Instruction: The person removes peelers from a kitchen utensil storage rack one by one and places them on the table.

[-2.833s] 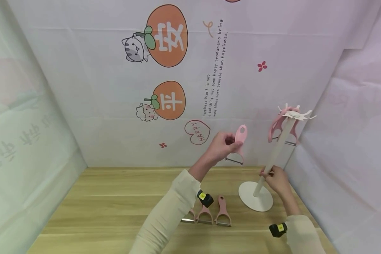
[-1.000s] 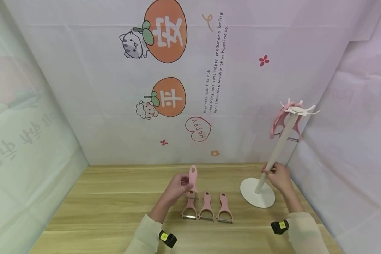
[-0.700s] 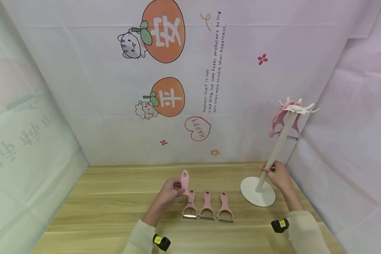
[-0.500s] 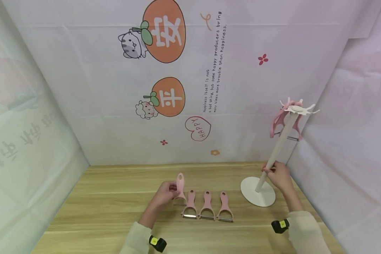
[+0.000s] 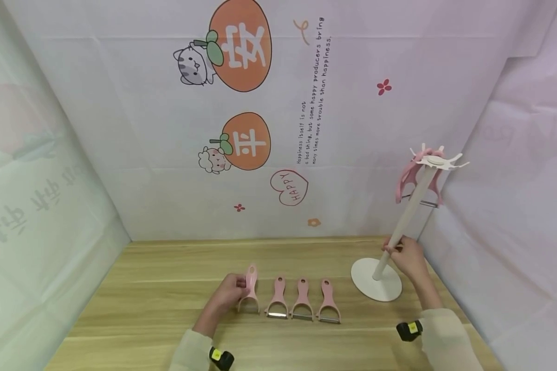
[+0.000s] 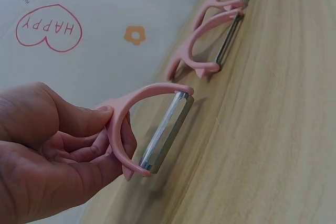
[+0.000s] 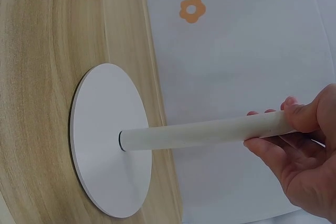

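My left hand [image 5: 229, 291] pinches a pink peeler [image 5: 251, 281] by its handle, thumb in front, at the left end of a row of peelers. In the left wrist view the held peeler's blade [image 6: 167, 132] points toward the tabletop; whether it touches the wood I cannot tell. To its right lie three more pink peelers, among them the nearest one [image 5: 279, 296], the middle one [image 5: 302, 299] and the far right one [image 5: 328, 300]. My right hand [image 5: 408, 257] grips the pole of a white stand [image 5: 406, 219]. Pink peelers [image 5: 409, 178] hang from the stand's hooked top.
The stand's round white base [image 5: 366, 281] sits on the wooden table [image 5: 158, 309] near the right wall. Printed white cloth [image 5: 343, 129] encloses the back and both sides. A dark device is strapped at each wrist.
My left hand has carried the peeler from beside the stand's top leftward and down to the left of the row on the table. My right hand keeps its grip on the pole.
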Motion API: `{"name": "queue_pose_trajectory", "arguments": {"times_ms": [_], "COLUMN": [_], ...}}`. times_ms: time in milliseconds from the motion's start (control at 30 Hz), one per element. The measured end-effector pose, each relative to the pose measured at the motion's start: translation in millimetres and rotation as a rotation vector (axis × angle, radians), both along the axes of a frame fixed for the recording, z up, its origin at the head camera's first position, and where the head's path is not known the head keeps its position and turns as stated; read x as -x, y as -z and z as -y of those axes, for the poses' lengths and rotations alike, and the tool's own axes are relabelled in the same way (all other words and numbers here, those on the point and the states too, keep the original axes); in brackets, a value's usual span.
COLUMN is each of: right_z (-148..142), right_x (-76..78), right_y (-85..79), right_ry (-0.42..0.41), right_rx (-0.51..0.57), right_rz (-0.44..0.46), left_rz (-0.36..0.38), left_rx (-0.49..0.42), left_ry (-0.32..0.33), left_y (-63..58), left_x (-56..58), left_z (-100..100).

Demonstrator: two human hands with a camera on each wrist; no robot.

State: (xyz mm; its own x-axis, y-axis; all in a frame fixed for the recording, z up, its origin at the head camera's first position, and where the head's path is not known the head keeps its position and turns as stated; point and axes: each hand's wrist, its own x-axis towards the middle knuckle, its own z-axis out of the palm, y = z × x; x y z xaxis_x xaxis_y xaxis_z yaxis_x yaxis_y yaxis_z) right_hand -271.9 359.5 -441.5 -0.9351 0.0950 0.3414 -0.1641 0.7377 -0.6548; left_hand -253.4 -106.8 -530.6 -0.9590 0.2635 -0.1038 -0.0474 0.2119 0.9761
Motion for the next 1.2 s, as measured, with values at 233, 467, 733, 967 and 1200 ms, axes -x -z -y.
{"name": "queue_pose_trajectory", "arguments": {"times_ms": [233, 467, 733, 967, 1200], "right_z": [1, -2, -3, -2, 4], "right_x": [-0.5, 1.4, 4.5, 7.9, 4.9], "right_y": [-0.2, 2.5, 4.8, 3.5, 12.3], "right_ry": [0.006, 0.004, 0.014, 0.046, 0.175], "right_rx": [-0.005, 0.0, -0.009, -0.042, -0.066], "right_rz": [0.011, 0.006, -0.023, -0.067, -0.183], "left_rz": [0.033, -0.003, -0.07, -0.075, -0.046], "left_rx": [0.072, 0.235, 0.354, 0.372, 0.366], "left_ry": [-0.017, -0.085, -0.1, -0.109, -0.085], "left_y": [7.1, 6.4, 7.4, 5.7, 7.0], "left_x": [-0.2, -4.4, -6.3, -6.1, -7.0], "left_z": [0, -3, -8, -8, -6]}}
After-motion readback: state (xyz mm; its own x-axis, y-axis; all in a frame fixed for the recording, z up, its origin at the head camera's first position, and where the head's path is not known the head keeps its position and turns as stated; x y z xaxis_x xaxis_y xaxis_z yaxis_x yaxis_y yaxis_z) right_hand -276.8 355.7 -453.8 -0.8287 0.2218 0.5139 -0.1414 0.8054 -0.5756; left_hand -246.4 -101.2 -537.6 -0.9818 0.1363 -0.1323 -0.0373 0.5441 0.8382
